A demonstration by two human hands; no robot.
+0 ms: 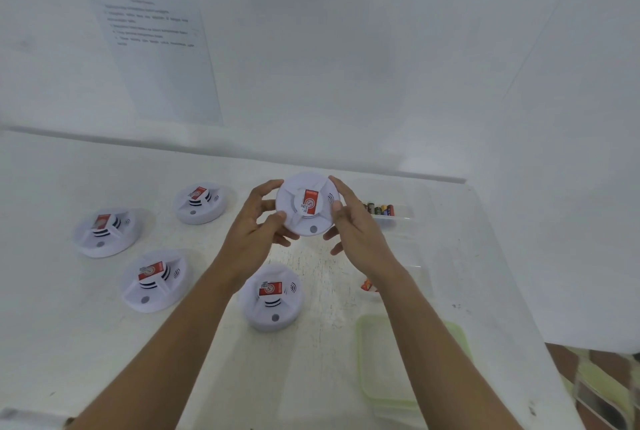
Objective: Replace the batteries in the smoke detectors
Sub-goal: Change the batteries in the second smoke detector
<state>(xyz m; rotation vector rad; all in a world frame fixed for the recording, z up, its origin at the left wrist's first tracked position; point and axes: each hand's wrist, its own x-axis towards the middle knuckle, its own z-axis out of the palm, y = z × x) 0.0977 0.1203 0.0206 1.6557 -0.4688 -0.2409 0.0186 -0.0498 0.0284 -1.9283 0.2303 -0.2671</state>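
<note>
The white desk (52,343) runs wide under both grips. Its back edge meets the wall just beyond them, and its right edge falls away well out past my right grip (356,232). A printed sheet (156,48) hangs on the wall up and left of my left grip (256,232), its text too blurred to read. A pale green lid (412,360) lies below the right grip, cut across by my forearm. Four detectors (154,280) sit on the desk left of and below the left grip, leaving a bare lane directly beneath both grips.

I hold the smoke detector (306,208) above the desk, red label facing me, with both grips curled round its rim (fingertips behind are hidden). Batteries (379,209) lie in a clear tray (398,218) just right of the right grip. A small red-orange thing (367,286) peeks from behind my right forearm, but I cannot make out what it is.
</note>
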